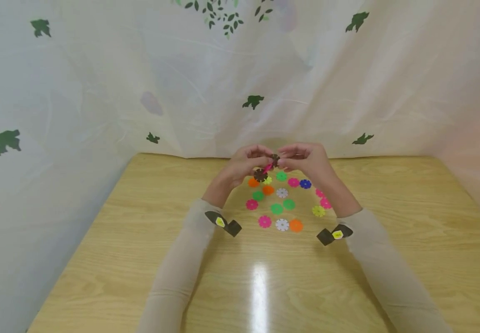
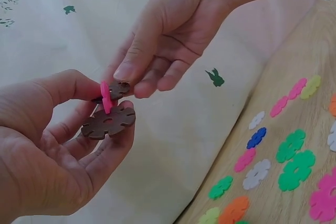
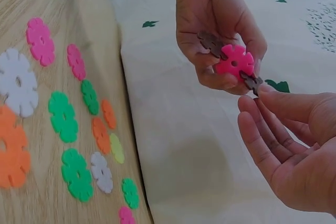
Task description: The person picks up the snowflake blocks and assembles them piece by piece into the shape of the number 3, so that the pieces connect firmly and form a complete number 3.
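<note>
in our left hand [image 1: 240, 167] we hold a pink disc [image 3: 237, 56] stuck to two brown discs [image 2: 100, 124]; our right hand [image 1: 308, 159] pinches one brown disc [image 2: 117, 91].

1 bright glare streak [image 1: 259, 296] on the table [image 1: 115, 259], soft shadow [image 3: 197, 174] on the cloth [image 1: 402, 78]

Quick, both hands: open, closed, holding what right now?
Left hand: closed, holding a pink disc and a brown disc joined to it.
Right hand: closed, pinching the second brown disc at its edge.
</note>
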Demonstrator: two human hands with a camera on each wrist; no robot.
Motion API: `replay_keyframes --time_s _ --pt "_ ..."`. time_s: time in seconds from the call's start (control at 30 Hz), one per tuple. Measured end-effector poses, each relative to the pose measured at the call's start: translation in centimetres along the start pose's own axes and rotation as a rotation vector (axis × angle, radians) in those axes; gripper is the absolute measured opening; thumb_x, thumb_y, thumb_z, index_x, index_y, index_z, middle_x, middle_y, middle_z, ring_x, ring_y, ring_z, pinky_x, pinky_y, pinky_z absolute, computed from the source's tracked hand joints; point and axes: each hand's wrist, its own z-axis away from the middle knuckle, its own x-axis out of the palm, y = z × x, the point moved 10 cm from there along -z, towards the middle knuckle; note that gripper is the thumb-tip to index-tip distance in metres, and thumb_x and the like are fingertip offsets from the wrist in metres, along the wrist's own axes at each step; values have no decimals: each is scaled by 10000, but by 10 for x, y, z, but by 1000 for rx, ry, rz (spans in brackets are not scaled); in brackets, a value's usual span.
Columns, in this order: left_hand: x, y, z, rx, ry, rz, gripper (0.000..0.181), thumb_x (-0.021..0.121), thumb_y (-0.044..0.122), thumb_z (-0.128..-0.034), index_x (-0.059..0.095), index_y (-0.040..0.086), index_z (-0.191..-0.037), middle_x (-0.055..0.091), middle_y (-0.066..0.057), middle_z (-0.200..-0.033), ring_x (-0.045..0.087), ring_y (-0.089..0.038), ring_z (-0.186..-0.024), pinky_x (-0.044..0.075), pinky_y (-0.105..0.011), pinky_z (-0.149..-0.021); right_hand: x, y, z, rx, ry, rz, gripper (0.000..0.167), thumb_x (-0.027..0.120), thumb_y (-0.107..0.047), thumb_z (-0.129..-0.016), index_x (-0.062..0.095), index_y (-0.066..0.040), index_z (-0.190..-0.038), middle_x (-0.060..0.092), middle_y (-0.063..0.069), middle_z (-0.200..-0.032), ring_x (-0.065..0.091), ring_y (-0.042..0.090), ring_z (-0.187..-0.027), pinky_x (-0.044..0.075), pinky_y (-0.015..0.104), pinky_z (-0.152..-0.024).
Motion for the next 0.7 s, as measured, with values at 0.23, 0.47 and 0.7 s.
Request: replay_keyframes --time_s 0.23,0.47,0.7 --pt "-8 0 -1 -1 51 -14 116 613 31 -972 646 72 -1075 694 29 -918 638 -130 -849 553 -247 -670 -1 11 6 46 -82 120 340 736 -96 -938 670 48 -1238 752 18 -921 742 128 -817 636 357 -808" --pt "-7 1 -2 11 51 -9 115 610 21 -955 647 71 -1051 670 25 -897 606 -121 -830 537 -235 -655 2 35 20 93 -240 290 281 755 -58 -909 709 34 -1171 752 145 -983 735 170 -857 621 296 -786" --pt "-10 1 -2 23 49 -1 112 594 30 -951 629 113 -1019 691 41 -860 629 -128 -844 500 -245 -648 15 60 46 67 -482 386 263 797 -53 -864 732 47 -1098 759 162 -980 709 160 -869 600 244 -779"
